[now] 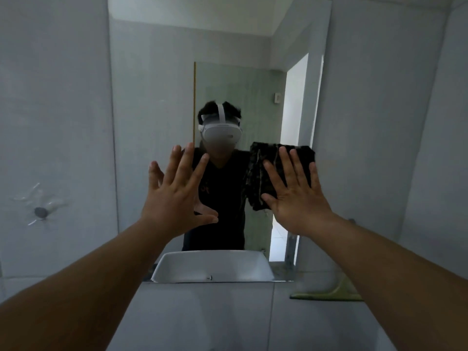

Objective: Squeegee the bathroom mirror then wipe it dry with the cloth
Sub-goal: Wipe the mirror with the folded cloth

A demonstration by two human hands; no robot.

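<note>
The tall bathroom mirror (157, 72) hangs on the wall straight ahead. My right hand (296, 196) lies flat with fingers spread, pressing a dark patterned cloth (263, 171) against the glass right of centre. My left hand (177, 191) is raised with its fingers apart and holds nothing; it touches or nearly touches the glass left of centre. A green squeegee (329, 293) lies low on the right, below the mirror, partly hidden behind my right forearm.
The mirror reflects a person with a headset, a white basin (212, 268) and an open doorway (293, 122). Grey tiled wall surrounds the mirror. A clear stick-on hook (40, 211) sits on the left wall.
</note>
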